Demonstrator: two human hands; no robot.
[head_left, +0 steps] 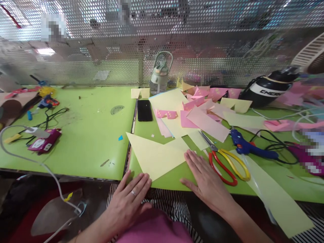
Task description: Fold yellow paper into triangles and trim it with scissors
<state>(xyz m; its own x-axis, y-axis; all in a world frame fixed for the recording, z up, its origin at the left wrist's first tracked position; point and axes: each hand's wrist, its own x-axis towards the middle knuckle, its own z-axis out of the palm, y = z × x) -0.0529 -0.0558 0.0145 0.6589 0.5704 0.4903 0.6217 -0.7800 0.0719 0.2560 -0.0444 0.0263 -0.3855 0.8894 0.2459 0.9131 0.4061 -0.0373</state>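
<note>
Left hand (131,195): palm down, fingers extended, ring on one. Right hand (202,175): palm down, fingers flat, thumb spread.

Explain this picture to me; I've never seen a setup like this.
There is no machine here: these are a person's bare hands, seen by a camera on their own head, looking forward and down. This is the only view.

On the green table lie pale yellow paper, pink cutouts, scissors, a blue glue gun and a phone.

Neither hand grips anything. The right hand's fingertips rest at the yellow paper's right edge; the left hand is open by its bottom corner.
</note>
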